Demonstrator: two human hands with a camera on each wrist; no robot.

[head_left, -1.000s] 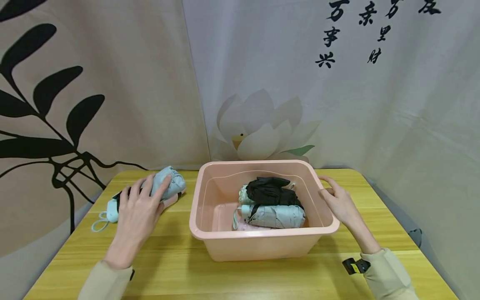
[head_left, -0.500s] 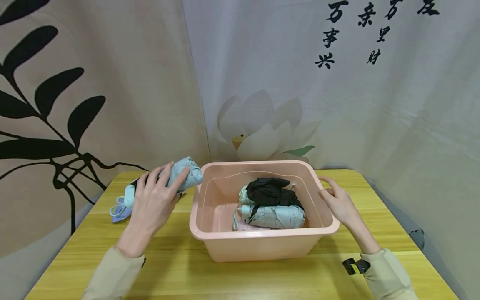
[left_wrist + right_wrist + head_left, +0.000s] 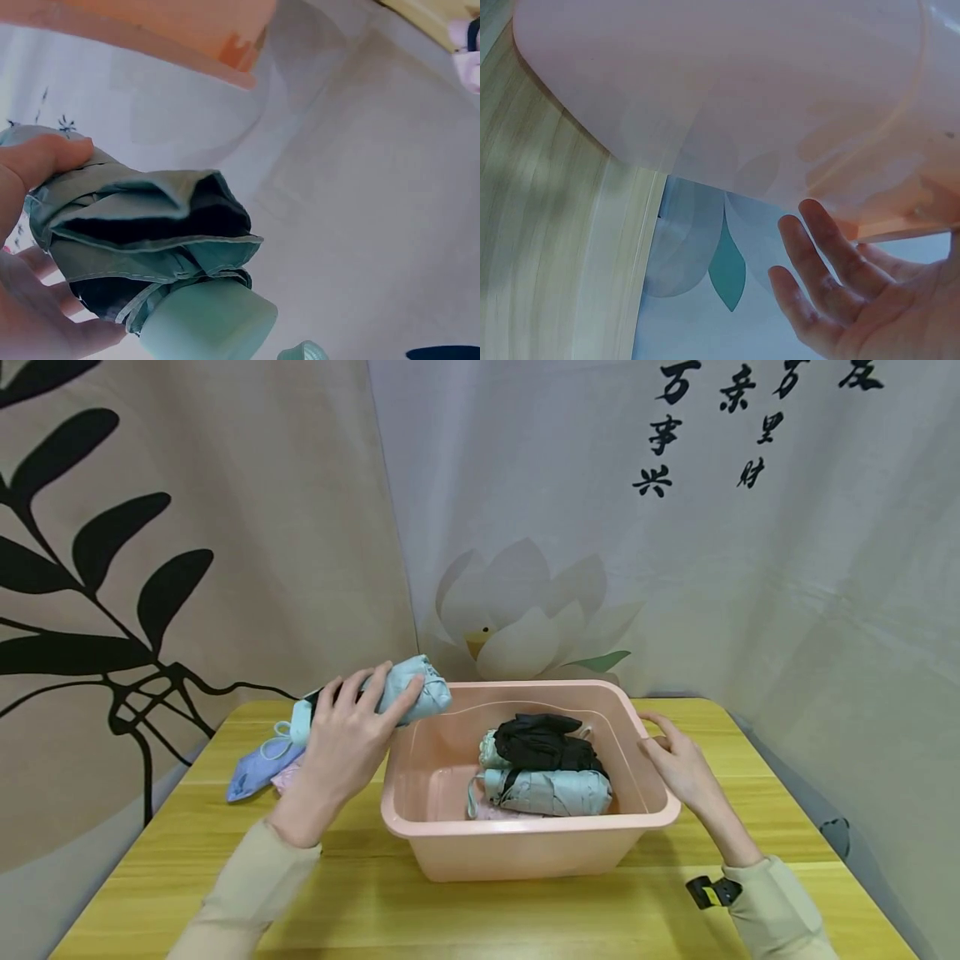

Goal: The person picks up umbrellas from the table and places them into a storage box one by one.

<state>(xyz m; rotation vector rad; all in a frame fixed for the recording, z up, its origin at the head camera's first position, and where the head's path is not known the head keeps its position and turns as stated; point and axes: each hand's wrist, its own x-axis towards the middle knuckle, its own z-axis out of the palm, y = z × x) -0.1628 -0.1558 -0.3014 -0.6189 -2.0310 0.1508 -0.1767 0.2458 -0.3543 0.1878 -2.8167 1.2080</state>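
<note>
Seeing, head view, umbrella [image 3: 422,692] raised toward tub [image 3: 517,853] in left hand [image 3: 347,735], tub just right of that grip, so pickup looks done; left wrist, hand wrapped round umbrella; right wrist, right hand [image 3: 855,292] loose against tub.

Umbrellas [image 3: 555,791] in tub [image 3: 525,857] on table [image 3: 525,922]

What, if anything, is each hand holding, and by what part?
The left hand grips a blue umbrella around its fabric body. The right hand touches the tub rim; grip unclear.
</note>
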